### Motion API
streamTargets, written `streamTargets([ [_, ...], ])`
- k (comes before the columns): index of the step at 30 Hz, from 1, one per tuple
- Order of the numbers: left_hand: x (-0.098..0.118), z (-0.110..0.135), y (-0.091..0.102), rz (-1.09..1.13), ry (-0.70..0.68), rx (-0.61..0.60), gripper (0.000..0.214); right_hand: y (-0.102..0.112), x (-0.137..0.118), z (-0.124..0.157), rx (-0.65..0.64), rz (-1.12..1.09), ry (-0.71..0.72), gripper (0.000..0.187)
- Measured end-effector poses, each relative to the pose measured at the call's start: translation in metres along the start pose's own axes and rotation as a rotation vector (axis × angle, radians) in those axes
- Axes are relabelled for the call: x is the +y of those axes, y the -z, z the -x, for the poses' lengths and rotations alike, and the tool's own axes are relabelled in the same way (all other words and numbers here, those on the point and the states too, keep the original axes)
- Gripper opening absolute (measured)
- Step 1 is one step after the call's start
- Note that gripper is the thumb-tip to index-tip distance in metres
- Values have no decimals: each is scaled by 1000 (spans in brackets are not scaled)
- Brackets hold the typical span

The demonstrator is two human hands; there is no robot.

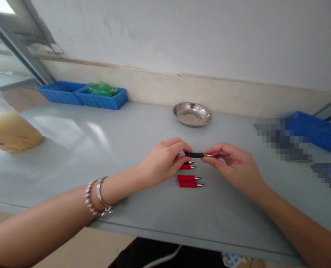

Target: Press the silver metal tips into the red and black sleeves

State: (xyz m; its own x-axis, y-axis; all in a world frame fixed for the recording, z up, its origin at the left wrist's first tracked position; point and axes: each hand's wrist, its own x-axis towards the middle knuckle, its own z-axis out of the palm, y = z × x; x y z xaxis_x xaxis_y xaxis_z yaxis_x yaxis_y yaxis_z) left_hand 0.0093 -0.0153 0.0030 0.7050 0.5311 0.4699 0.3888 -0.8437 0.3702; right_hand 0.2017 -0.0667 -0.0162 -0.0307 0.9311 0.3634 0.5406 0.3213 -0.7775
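Observation:
Between my two hands a black pen (194, 155) with a silver tip is held level above the table. My left hand (165, 160) pinches its rear end between thumb and fingers. At the tip, the thumb and fingers of my right hand (232, 160) are closed on the silver cone. Just below lie several pens with tips pointing right: red pens (188, 184) in front, and another dark one partly covered by my left hand. The rear ends of some of these pens are hard to make out.
A round steel dish (192, 114) stands by the wall. Blue bins (101, 101) sit at the back left, one with green plastic in it. A jar of yellowish liquid (11, 128) is at the left. Another blue bin (316, 130) and blurred-out items occupy the right.

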Motion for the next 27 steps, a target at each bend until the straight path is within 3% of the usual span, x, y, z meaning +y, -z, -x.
streamTargets([
  [7,1,0,0,5,-2,-6,9,2,-8,1,-75,220,3,30],
  [12,0,-1,1,-8,2,27,9,3,-6,0,25,229,98,22],
  [16,1,0,0,-8,-3,27,8,3,-6,0,17,274,156,7],
  [21,1,-1,0,-2,-4,12,8,3,-7,-1,-47,285,123,22],
  [27,0,-1,1,-12,7,23,8,3,-8,-1,-22,312,174,9],
])
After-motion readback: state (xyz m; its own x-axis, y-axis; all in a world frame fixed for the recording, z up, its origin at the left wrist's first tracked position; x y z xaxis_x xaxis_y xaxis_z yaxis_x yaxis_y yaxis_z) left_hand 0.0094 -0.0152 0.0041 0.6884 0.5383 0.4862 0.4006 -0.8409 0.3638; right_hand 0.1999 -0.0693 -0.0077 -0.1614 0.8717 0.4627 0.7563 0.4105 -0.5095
